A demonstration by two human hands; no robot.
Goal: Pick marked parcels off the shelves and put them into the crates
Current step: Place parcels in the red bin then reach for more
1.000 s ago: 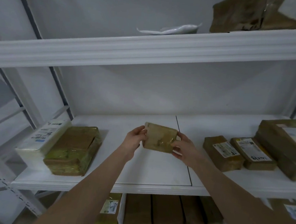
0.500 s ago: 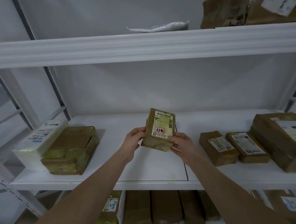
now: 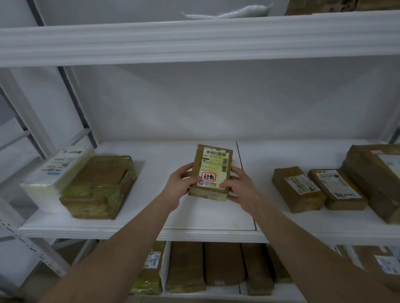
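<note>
I hold a small brown cardboard parcel (image 3: 212, 168) above the middle shelf (image 3: 212, 230), its label side facing me. The white label carries a barcode and a red-outlined mark with handwriting. My left hand (image 3: 180, 185) grips its left edge, thumb on the front. My right hand (image 3: 237, 189) grips the right edge and lower corner. No crate is in view.
A taped brown parcel (image 3: 99, 187) and a white parcel (image 3: 58, 167) lie at the shelf's left. Three brown labelled parcels (image 3: 295, 188) sit at the right. More parcels (image 3: 210, 265) stand on the lower shelf. The upper shelf (image 3: 202, 40) holds a white bag and boxes.
The parcel was turned from its plain side to its label side facing me, and both hands shifted along its edges.
</note>
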